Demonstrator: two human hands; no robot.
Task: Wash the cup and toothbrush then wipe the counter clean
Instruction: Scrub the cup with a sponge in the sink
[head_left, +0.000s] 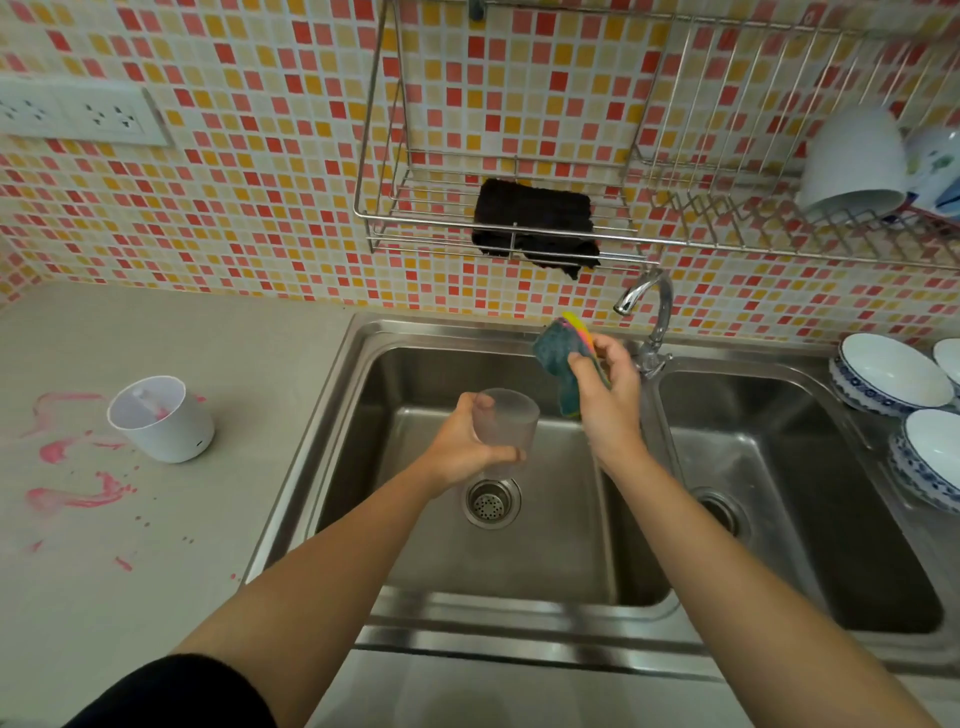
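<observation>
My left hand (460, 447) grips a clear frosted cup (505, 423) upright over the left sink basin (415, 374), above the drain. My right hand (610, 400) holds a teal and yellow sponge cloth (558, 353) just right of the cup, below the tap; it does not touch the cup. A white holder cup (166, 421) stands on the grey counter (182, 338) to the left, with something pink inside that I cannot identify. Pink smears (78, 493) streak the counter around and in front of it.
A chrome tap (652, 306) stands between the two basins. A dark cloth (535, 223) hangs on a wire wall rack (415, 223). White bowls (883, 374) sit at the right, more dishes on the upper rack (852, 161). A wall socket (83, 114) is at the upper left.
</observation>
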